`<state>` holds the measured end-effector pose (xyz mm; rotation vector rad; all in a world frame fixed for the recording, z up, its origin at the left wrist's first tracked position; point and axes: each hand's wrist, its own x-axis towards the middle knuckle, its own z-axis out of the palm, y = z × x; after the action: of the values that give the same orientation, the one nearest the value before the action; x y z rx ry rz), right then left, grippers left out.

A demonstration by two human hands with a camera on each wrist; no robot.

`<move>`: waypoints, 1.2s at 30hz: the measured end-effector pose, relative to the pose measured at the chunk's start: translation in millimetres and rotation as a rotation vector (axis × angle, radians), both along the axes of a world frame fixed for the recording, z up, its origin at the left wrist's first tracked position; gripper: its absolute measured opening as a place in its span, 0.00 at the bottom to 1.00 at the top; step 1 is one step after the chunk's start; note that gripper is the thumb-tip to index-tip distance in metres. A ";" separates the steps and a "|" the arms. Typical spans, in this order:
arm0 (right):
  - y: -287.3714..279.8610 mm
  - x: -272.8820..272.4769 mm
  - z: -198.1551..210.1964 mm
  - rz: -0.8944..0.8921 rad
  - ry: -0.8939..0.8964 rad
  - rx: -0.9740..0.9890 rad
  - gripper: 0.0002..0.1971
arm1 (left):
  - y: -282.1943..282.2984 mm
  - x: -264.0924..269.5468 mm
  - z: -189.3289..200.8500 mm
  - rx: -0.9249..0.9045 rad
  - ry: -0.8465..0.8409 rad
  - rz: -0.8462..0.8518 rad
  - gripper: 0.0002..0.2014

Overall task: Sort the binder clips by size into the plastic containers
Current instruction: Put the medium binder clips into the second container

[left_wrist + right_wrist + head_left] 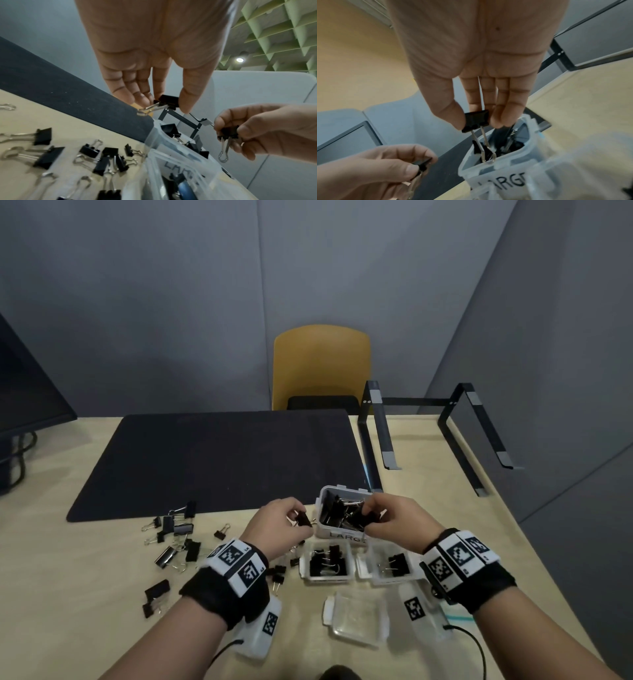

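Pinching one black binder clip [475,120] in my right hand [394,517], I hold it over the LARGE container [337,534], its wire handles hanging down into the clips inside. My left hand [277,523] pinches a second clip [169,101] just left of that container, above the loose clips [174,537] scattered on the table [85,628]

The binder clips [174,544] are showing black bodies and silver wire handles on the pale wood table [102,628]. The clear plastic container [342,537] is bearing black lettering. A black mat [212,453] is lying before a mustard-yellow chair [320,361]; the wristbands [239,568] are displaying black-and-white square markers.
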<state>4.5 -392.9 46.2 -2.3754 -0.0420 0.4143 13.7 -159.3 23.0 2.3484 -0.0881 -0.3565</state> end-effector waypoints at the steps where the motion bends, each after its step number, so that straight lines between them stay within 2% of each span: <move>1: -6.7 -1.3 -0.8 -0.004 0.006 -0.005 0.10 | -4.0 -2.5 1.9 -0.011 0.005 -0.005 0.15; 11: -43.2 -22.3 -25.4 -0.005 0.076 -0.099 0.14 | -39.0 -24.3 5.4 -0.043 0.002 0.026 0.12; 16: -44.9 -34.5 -38.0 -0.012 -0.024 -0.122 0.12 | -50.8 -33.0 2.1 -0.120 0.053 0.066 0.11; 22: -49.6 -39.0 -47.3 0.156 -0.111 -0.222 0.06 | -65.8 -38.6 -1.7 -0.146 0.041 0.059 0.16; 25: -54.3 -37.8 -50.4 0.193 -0.127 -0.238 0.07 | -73.5 -39.3 -1.7 -0.146 0.032 0.056 0.16; 30: -63.4 -32.9 -51.4 0.151 -0.191 -0.163 0.08 | -85.6 -40.2 -0.2 -0.148 0.036 0.071 0.15; 36: -74.0 -27.8 -56.4 0.126 -0.186 -0.179 0.07 | -102.2 -41.9 3.1 -0.100 0.022 0.011 0.16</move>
<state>-23.3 -466.9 -10.2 -2.5908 -0.2509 0.2644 -28.2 -261.4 26.1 2.2448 -0.0812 -0.3640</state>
